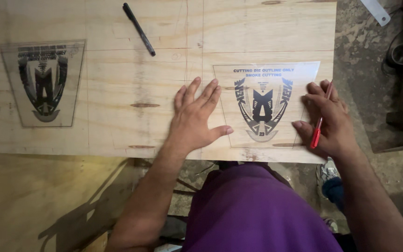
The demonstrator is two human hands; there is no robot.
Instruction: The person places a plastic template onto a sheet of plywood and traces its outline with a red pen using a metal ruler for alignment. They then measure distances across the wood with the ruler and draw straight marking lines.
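Single head view, looking straight down, close over plywood sheet [117, 93] and both forearms

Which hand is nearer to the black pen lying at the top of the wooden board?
Left. The left hand lies flat below the black pen, slightly to its right. The right hand, holding a red pen, is much farther right.

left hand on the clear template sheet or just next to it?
Touching. The head view shows the left hand flat on the plywood board, with its fingertips and thumb overlapping the left edge of the transparent template sheet; no gap shows.
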